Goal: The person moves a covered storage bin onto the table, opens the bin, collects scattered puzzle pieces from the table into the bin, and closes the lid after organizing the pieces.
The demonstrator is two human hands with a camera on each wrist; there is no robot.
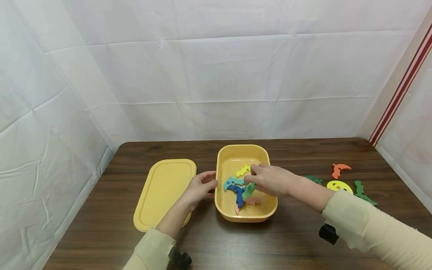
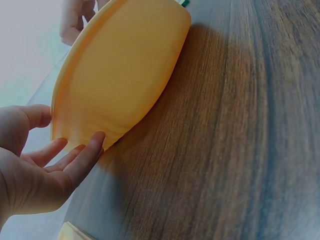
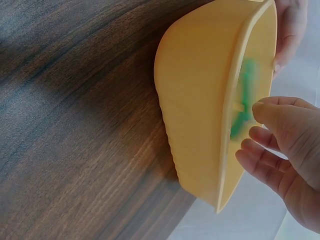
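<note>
A yellow plastic box (image 1: 245, 218) stands on the table with several flat, animal-shaped pieces inside, among them a dark blue piece (image 1: 238, 194), a light blue piece (image 1: 233, 182) and a yellow piece (image 1: 243, 171). My left hand (image 1: 199, 188) touches the box's left side with thumb and fingertips, fingers fairly straight. Over the right part of the box, my right hand (image 1: 270, 179) has loosely bent fingers. Just below its fingertips is a blurred green piece (image 1: 249, 191), apart from the grip as far as I can tell. In the right wrist view the green piece (image 3: 244, 100) shows beside the thumb.
The box's yellow lid (image 1: 163, 191) lies flat to the left. On the right lie an orange piece (image 1: 340, 170), a round yellow smiling-face piece (image 1: 339, 186), a green piece (image 1: 362, 193) and a dark green one (image 1: 314, 179), partly behind my right arm.
</note>
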